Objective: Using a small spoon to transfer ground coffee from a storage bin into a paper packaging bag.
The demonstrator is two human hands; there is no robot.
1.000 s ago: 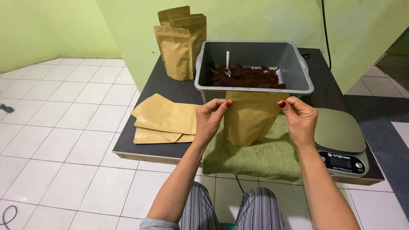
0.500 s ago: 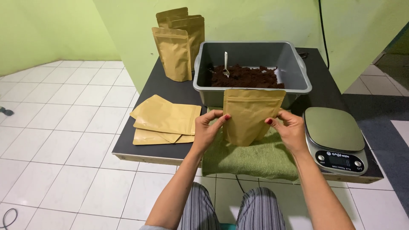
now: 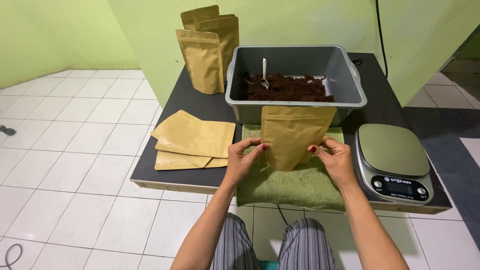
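**A:** Right, head view, and the grey tub (image 3: 350, 80) is our landmark. Both hands sit just in front of it, holding one kraft pouch (image 3: 295, 135) upright over the green towel (image 3: 295, 185).

**B:** How are they gripping it?

**A:** The left hand (image 3: 242, 162) pinches the pouch's lower left edge, thumb in front, fingers curled behind. The right hand (image 3: 336, 160) mirrors it on the lower right edge. Both are closed on the pouch, low down, which looks like a way of squaring its base so it stands.

**B:** And the pouch against the tub?

**A:** Its top edge overlaps the tub's near wall from this angle; whether it touches the wall, I cannot tell. Held that close, the mouth sits right by the dark brown powder (image 3: 290, 89) inside the tub, where a small white spoon (image 3: 264, 72) stands stuck in the heap, handle up and ready to grab.

**B:** What else is around?

**A:** Left of the tub, flat empty pouches (image 3: 192, 140) lie fanned in a loose stack on the dark tabletop (image 3: 200, 102), within easy reach of the left hand. Behind and left of the tub, standing pouches (image 3: 202, 55) are lined against the green wall, out of the way. Right of the tub and a little nearer, a kitchen scale (image 3: 392, 152) sits with its platter bare, just beside the towel.

**B:** Why the towel?

**A:** My guess is it catches spills and keeps the pouch from sliding.
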